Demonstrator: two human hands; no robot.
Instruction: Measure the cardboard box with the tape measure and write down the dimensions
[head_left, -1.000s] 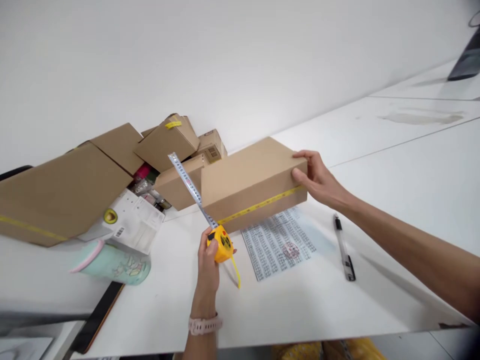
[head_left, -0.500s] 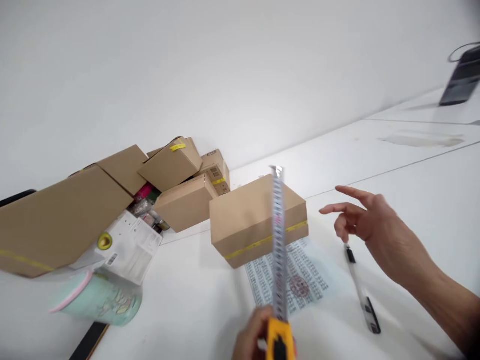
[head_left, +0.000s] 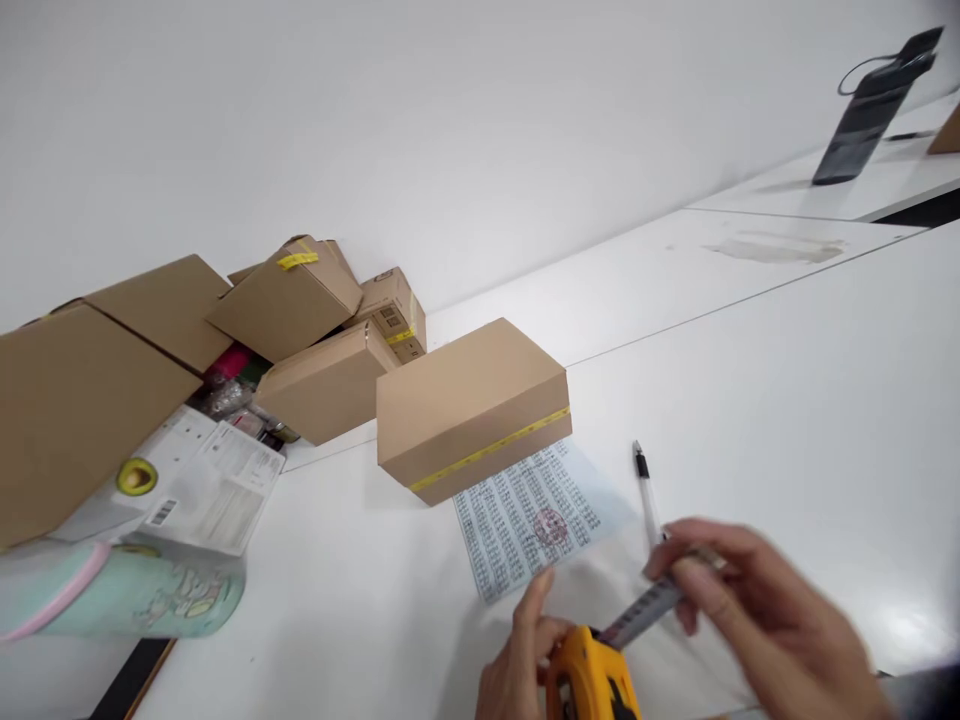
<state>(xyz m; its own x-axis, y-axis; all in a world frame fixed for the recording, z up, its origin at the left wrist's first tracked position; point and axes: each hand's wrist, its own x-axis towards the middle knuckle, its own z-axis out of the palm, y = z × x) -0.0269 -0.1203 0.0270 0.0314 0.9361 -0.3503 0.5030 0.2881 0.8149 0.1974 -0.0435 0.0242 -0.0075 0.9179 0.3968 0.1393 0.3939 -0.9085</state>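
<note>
My left hand (head_left: 517, 665) grips a yellow tape measure (head_left: 592, 680) at the bottom edge of the view. A short length of metal blade (head_left: 641, 608) runs up and right from the case. My right hand (head_left: 750, 610) pinches the blade's tip between thumb and fingers. Beyond both hands a brown cardboard box (head_left: 469, 405) with a yellow tape band lies on the white table (head_left: 787, 380), its near edge over a printed sheet (head_left: 532, 515). A pen (head_left: 646, 485) lies right of the sheet, close to my right hand.
More cardboard boxes (head_left: 300, 300) are piled at the left against the wall, with a white printed carton (head_left: 195, 485) and a mint-green bottle (head_left: 127, 590) lying in front of them. A dark device (head_left: 862, 110) stands on the far table at the upper right.
My right hand let go of the box and came down to the blade's tip. The left hand drew the tape measure back toward me, and the blade went from upright to short and low.
</note>
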